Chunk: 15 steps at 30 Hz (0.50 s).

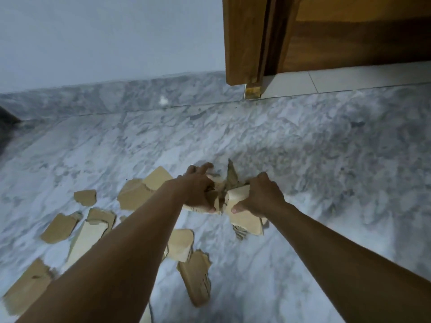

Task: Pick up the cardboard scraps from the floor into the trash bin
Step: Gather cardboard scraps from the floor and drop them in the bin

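Held scraps [240, 197] bunched at mid-floor [303, 148], one shard pointing to the far wall edge. Left hand [198, 192] and right hand [261, 198] flank them, fingers curled tight round them. Loose scraps [133, 197] lie flat toward the near-left edge, long axes mixed.

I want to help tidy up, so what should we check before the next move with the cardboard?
1. Hold of the left grip on the cardboard bundle: ok.
2. Hold of the right grip on the same bundle: ok.
3. The trash bin in sight: not ok, it is out of view.
4. The floor all picked up: not ok, loose scraps lie on it.
5. Free way to the bin: cannot tell.
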Each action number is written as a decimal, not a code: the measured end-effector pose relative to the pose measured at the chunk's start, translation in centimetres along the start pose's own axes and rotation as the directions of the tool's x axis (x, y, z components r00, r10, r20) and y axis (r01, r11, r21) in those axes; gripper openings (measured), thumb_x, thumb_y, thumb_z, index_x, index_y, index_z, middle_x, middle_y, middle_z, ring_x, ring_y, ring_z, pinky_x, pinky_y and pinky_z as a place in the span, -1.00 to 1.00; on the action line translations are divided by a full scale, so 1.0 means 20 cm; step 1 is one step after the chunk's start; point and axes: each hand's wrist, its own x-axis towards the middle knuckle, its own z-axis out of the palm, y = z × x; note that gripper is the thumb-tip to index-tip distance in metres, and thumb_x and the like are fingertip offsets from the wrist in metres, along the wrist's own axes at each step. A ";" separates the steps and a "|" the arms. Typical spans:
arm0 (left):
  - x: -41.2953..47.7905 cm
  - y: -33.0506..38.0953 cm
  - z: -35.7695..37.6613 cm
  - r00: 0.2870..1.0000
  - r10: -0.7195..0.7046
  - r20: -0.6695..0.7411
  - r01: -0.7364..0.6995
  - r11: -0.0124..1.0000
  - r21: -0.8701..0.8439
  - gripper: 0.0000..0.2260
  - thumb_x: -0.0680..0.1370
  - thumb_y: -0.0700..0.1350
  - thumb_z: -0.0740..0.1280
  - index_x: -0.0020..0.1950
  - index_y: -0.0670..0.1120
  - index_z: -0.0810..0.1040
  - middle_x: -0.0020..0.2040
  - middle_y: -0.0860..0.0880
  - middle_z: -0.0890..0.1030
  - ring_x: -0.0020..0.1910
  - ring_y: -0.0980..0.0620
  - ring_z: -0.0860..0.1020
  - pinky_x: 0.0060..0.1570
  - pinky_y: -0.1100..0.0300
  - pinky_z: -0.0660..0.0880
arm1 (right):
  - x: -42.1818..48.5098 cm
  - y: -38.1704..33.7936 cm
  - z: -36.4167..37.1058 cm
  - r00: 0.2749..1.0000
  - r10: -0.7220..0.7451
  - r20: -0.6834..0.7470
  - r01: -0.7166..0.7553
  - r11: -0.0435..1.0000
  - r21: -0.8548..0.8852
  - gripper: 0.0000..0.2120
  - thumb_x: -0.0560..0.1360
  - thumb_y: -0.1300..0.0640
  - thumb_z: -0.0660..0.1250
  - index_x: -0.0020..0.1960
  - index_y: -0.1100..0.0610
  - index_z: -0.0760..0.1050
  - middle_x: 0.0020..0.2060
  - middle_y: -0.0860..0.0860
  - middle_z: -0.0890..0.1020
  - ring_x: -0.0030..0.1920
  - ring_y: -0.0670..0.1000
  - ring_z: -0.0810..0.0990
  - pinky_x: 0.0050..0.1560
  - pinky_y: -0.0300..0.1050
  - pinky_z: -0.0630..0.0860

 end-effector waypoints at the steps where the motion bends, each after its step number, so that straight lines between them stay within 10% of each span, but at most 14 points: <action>1: 0.00 -0.01 0.01 0.999 0.014 -0.043 -0.013 1.000 0.008 -0.49 0.36 0.31 0.40 0.24 0.14 0.54 0.52 0.14 0.04 0.43 -0.16 0.12 0.15 -0.10 0.38 | 0.01 0.00 0.00 1.000 0.001 -0.003 -0.001 0.999 0.041 -0.13 0.17 -0.27 0.64 0.35 0.07 0.44 0.27 0.06 0.48 0.23 0.17 0.52 0.11 0.02 0.54; 15: -0.11 -0.04 0.13 0.959 -0.022 -0.282 -0.086 0.927 -0.366 -0.70 0.44 0.13 0.47 0.03 -0.02 0.56 -0.04 -0.02 0.47 -0.12 -0.02 0.50 -0.19 0.18 0.38 | -0.11 0.05 -0.03 0.999 -0.042 -0.028 0.047 0.970 0.238 -0.45 0.20 -0.22 0.60 0.06 -0.07 0.48 -0.05 -0.13 0.62 0.02 0.01 0.63 -0.14 -0.11 0.48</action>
